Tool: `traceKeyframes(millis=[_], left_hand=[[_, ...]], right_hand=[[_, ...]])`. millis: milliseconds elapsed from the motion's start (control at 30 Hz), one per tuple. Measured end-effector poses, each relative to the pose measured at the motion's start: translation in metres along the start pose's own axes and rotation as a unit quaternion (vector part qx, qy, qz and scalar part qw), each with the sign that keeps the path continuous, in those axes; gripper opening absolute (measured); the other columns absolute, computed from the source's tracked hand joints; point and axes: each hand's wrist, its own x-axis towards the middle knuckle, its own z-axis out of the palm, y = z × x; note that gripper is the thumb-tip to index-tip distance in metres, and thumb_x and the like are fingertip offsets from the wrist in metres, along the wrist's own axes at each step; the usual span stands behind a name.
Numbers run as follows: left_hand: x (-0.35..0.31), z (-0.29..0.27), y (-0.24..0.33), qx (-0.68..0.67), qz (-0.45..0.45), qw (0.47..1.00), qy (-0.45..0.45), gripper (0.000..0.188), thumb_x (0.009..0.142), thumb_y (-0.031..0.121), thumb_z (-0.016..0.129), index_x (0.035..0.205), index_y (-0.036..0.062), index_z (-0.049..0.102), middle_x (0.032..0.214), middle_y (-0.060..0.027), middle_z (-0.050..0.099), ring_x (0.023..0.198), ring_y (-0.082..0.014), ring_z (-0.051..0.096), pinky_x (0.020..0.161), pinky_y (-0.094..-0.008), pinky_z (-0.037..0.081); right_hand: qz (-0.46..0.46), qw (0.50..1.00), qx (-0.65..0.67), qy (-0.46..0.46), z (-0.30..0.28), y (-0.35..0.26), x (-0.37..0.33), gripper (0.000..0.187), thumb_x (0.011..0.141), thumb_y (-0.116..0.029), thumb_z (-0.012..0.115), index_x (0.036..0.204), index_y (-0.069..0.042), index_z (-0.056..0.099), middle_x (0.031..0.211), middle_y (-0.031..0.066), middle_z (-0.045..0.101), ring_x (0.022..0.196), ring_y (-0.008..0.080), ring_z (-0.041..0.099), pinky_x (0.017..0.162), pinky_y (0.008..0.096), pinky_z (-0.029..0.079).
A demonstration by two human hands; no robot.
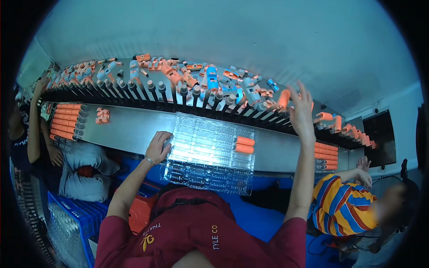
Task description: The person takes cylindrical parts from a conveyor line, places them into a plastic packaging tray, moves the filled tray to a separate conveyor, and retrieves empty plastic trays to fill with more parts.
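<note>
A clear plastic tray (203, 136) with moulded rows lies in front of me, overhanging the near edge of the metal bench. Two orange cylindrical sleeves (245, 145) sit near its right side. My left hand (158, 147) rests at the tray's left edge, loosely bent with thumb and fingers apart. At the right, my right hand (301, 111) is raised over the row of pegs with its fingers spread, slightly blurred. Just left of its thumb stands another orange sleeve (283, 99), apparently on a peg; whether the thumb touches it I cannot tell.
Dark pegs (196, 96) line the bench, with loose orange, grey and blue plastic parts (172, 73) behind. Orange sleeves fill trays at the left (67, 120) and right (326, 154). People sit on both sides; a striped sleeve (344, 201) is close right. Blue crates (73, 214) stand lower left.
</note>
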Motion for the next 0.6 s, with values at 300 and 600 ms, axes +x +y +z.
traceKeyframes(millis=[300,600], left_hand=[[0.015,0.028,0.027,0.006,0.002,1.000,0.003,0.040,0.088,0.017,0.059,0.124,0.0002,0.056,0.119,-0.0194,0.057,0.113,-0.0366,0.054,0.100,-0.0427,0.045],[0.023,0.052,0.039,0.008,-0.006,1.000,0.011,0.040,0.088,0.019,0.058,0.123,0.0001,0.056,0.119,-0.0195,0.058,0.112,-0.0362,0.054,0.099,-0.0431,0.046]], right_hand=[[-0.114,0.990,0.075,-0.021,0.027,-0.007,0.019,0.032,0.079,-0.005,0.074,0.111,-0.005,0.066,0.104,0.0137,0.070,0.095,0.0332,0.067,0.081,0.0438,0.051],[0.012,0.970,0.233,0.066,0.083,-0.016,-0.096,0.037,0.083,0.002,0.069,0.120,0.000,0.060,0.118,0.0191,0.064,0.110,0.0383,0.061,0.092,0.0450,0.051]])
